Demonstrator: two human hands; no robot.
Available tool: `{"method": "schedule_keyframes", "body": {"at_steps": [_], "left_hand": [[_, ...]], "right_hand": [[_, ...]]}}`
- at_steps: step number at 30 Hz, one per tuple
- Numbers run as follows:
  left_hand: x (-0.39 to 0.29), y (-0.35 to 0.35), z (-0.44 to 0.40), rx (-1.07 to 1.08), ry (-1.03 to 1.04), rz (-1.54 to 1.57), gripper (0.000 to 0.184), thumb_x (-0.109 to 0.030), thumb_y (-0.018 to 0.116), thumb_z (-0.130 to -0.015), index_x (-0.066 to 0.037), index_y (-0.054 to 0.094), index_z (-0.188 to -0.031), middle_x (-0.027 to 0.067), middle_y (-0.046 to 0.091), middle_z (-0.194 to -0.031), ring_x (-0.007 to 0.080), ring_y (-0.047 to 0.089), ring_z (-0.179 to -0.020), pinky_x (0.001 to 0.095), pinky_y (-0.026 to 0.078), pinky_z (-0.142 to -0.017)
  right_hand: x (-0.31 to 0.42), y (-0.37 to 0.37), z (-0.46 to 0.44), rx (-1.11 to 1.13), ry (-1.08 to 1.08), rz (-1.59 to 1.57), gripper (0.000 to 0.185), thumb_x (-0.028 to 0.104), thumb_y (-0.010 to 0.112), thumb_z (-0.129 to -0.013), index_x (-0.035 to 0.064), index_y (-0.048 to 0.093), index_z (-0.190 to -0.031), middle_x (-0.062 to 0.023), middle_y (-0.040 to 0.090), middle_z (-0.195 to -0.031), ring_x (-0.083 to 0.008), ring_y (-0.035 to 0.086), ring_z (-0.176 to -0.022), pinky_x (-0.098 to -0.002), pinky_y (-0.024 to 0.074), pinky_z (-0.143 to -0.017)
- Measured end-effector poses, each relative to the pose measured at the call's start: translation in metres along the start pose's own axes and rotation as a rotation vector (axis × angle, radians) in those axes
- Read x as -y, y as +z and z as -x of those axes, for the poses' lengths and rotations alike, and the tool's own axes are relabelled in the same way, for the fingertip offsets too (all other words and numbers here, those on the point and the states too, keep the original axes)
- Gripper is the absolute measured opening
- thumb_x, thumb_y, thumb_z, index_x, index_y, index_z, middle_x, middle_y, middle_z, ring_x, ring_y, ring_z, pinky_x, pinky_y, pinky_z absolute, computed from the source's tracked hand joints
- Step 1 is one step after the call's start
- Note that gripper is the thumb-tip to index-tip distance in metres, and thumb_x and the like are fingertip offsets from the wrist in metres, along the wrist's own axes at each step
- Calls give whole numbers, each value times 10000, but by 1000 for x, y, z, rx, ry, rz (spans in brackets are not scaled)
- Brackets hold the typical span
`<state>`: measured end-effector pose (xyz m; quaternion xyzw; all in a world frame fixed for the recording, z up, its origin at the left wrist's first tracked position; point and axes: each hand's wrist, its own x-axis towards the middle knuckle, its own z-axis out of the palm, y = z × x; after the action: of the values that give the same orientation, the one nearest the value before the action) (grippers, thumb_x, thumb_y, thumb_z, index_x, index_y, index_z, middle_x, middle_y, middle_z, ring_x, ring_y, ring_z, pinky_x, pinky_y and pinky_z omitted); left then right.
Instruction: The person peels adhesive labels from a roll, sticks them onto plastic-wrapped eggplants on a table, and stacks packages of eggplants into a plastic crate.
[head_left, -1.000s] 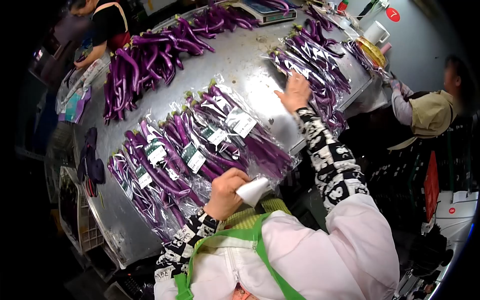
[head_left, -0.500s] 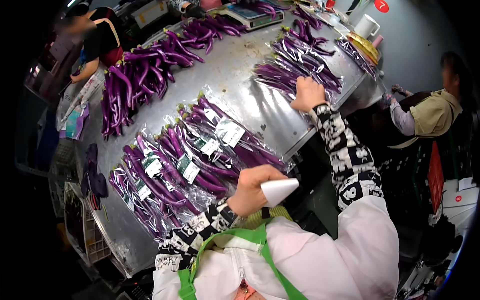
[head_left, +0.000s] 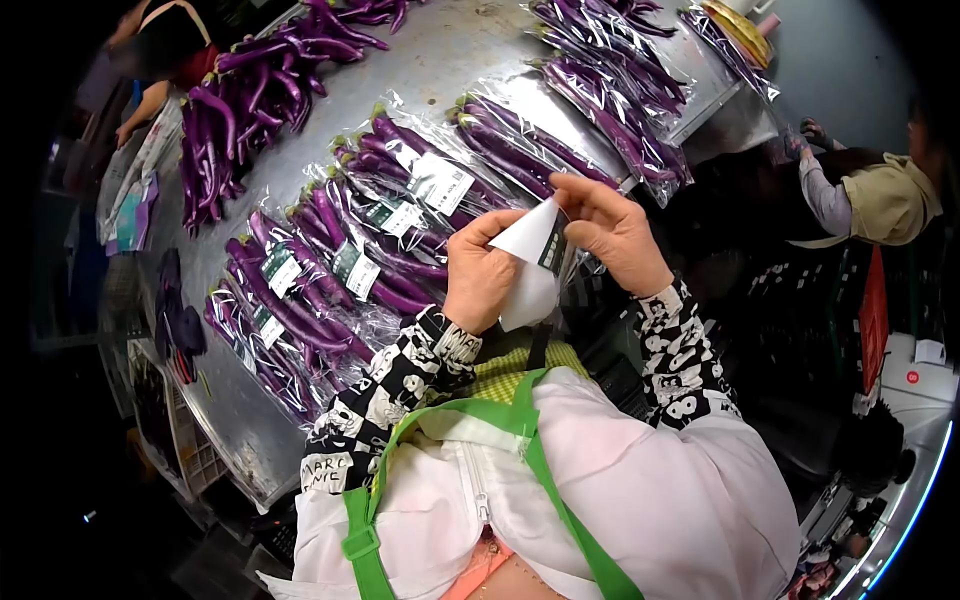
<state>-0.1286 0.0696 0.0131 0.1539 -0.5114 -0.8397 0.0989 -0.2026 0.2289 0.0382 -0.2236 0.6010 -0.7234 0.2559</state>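
My left hand (head_left: pixel 482 272) grips a folded sheet of white labels (head_left: pixel 525 285), fingers closed round its left side. My right hand (head_left: pixel 622 238) pinches the sheet's upper right edge, beside a dark green printed label (head_left: pixel 553 246). Both hands are in front of my body, over the table's near edge. Just beyond them lies a bag of eggplants (head_left: pixel 525 142) with no label showing. To the left, several clear bags of eggplants lie side by side with white-and-green labels, one bag (head_left: pixel 420 165) nearest the unlabelled one.
Loose eggplants (head_left: pixel 225 120) are heaped at the far left of the metal table (head_left: pixel 430 60). More bagged eggplants (head_left: pixel 610 90) lie at the right corner. Dark gloves (head_left: pixel 178 310) rest at the left edge. One person stands far left, another person (head_left: pixel 885 200) at right.
My right hand has left the bags at the right corner and come back to the label sheet. A bag of eggplants now lies beside the labelled row. The view has shifted.
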Motion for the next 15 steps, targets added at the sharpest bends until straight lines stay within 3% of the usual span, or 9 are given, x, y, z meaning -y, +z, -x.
{"method": "schedule_keyframes", "body": {"at_steps": [1,4,6,12,15], "left_hand": [[0,-2,1,63,-11,-99,94,-71,645,-845,1,684,-891,14,653,-773,64,586,-686,209,477,-628],[-2,-4,2,143,19,-239,112,-102,663,-840,6,677,-867,1,631,-719,45,560,-658,208,458,-587],[-8,-3,3,162,-70,-335,118,-112,664,-842,5,672,-831,-3,615,-680,33,527,-607,207,430,-531],[22,-11,-2,189,-62,-296,173,-130,680,-834,0,658,-723,-14,589,-610,26,504,-561,213,404,-478],[27,-12,-2,221,-128,-238,139,-121,691,-840,-17,653,-755,-26,624,-690,20,536,-621,197,431,-527]], "right_hand": [[2,5,1,-11,-5,20,393,73,660,-853,-10,548,-1220,-43,571,-1052,-74,546,-933,-202,468,-769],[3,3,3,42,7,138,308,71,668,-845,-13,610,-1136,-22,590,-1006,-58,556,-866,-185,472,-729],[3,5,6,11,7,137,264,64,666,-844,-25,630,-1090,-19,613,-982,-51,570,-837,-177,477,-712],[8,-2,10,6,140,162,219,19,645,-847,-48,625,-1054,-28,620,-979,-76,585,-853,-193,483,-744],[3,-4,12,-3,53,203,182,4,650,-837,-39,634,-1014,-23,607,-938,-76,578,-838,-196,478,-734]]}}
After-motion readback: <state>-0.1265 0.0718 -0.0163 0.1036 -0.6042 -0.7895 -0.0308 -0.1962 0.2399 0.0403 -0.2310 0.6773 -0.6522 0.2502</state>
